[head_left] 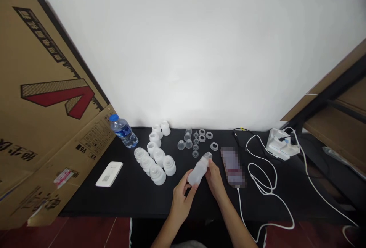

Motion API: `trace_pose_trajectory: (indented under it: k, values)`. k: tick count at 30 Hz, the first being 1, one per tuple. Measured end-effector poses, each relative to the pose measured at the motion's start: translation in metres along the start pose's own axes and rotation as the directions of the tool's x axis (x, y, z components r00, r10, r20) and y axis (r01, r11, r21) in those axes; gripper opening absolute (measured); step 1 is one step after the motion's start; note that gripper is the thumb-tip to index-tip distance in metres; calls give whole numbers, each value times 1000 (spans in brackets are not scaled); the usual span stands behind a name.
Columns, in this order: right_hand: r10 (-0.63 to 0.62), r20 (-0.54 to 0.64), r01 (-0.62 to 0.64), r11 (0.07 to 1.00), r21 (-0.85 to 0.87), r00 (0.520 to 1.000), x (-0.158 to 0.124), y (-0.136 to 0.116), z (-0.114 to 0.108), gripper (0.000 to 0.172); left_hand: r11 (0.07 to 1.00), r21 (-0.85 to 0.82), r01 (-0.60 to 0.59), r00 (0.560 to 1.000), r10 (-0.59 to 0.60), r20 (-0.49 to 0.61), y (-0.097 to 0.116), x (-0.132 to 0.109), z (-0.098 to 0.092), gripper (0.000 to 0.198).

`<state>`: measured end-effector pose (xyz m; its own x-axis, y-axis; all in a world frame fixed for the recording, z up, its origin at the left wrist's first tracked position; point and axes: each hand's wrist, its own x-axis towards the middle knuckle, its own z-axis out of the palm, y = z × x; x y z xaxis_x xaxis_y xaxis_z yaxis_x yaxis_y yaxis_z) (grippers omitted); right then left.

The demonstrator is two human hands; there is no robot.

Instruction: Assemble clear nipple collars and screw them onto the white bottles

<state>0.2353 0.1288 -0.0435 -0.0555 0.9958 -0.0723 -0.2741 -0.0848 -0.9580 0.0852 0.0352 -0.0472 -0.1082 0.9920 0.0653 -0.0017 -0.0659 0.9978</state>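
1. Two bare hands are on a frosted, translucent plastic bottle [198,172], held tilted just over the middle of a black tabletop [85,198], its narrow end pointing far and right.
2. The left hand [180,202] is closed around the rounded near end, cradling it from below, apparently to steady the bottle, with the forearm angling in from the near side.
3. The right hand [215,179] grips the upper body from the right, wrist bent, seemingly to control the neck end.
4. Just left stands a cluster of white ribbed plastic collars [156,160], while small clear cups [185,139] and grey rings [202,135] sit far, apparently sorted by kind.
5. To the right lies a pixelated rectangular object [232,166], beside a looped white cable [264,173].
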Motion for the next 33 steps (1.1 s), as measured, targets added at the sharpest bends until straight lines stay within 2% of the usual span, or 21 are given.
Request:
trace_pose_trajectory:
  k: [8, 11, 13, 15, 19, 22, 26, 28, 31, 33]
  values:
    - [-75, 47, 79, 993, -83, 996, -4, 1, -3, 61, 999, -38, -11, 1000, 10, -20, -4, 1, 1, 58]
    - [-149, 179, 190, 952, -240, 972, -9, 4, -2, 55, 998, -56, -29, 999, 27, -37, 2, 5, 3, 55]
    - [-214, 283, 308, 886, -348, 935, -14, 4, 0, 47, 996, -63, -56, 997, 52, -58, 7, 6, 4, 52]
    - [-271, 330, 393, 829, -398, 904, -18, 3, 0, 42, 996, -62, -71, 995, 67, -71, 11, 6, 5, 50]
    - [-304, 323, 420, 815, -400, 896, -19, 2, -1, 37, 998, 8, -65, 996, 66, -59, 13, 5, 4, 50]
    - [-292, 306, 401, 823, -403, 906, -16, 0, -1, 33, 991, 110, -73, 990, 85, -111, 10, 6, 4, 47]
    - [-283, 284, 389, 796, -463, 916, -15, -4, 2, 26, 990, 125, -65, 974, 90, -206, 7, 5, 5, 26]
    - [-288, 278, 395, 772, -499, 916, -15, -5, 5, 22, 991, 111, -72, 986, 87, -142, 8, 3, 5, 24]
    - [-275, 289, 393, 747, -537, 917, -12, -6, 11, 17, 983, 150, -110, 993, 102, 57, 10, 0, 5, 41]
    - [-258, 294, 385, 732, -562, 920, -7, -6, 17, 17, 971, 204, -122, 986, 96, 134, 12, -2, 4, 49]
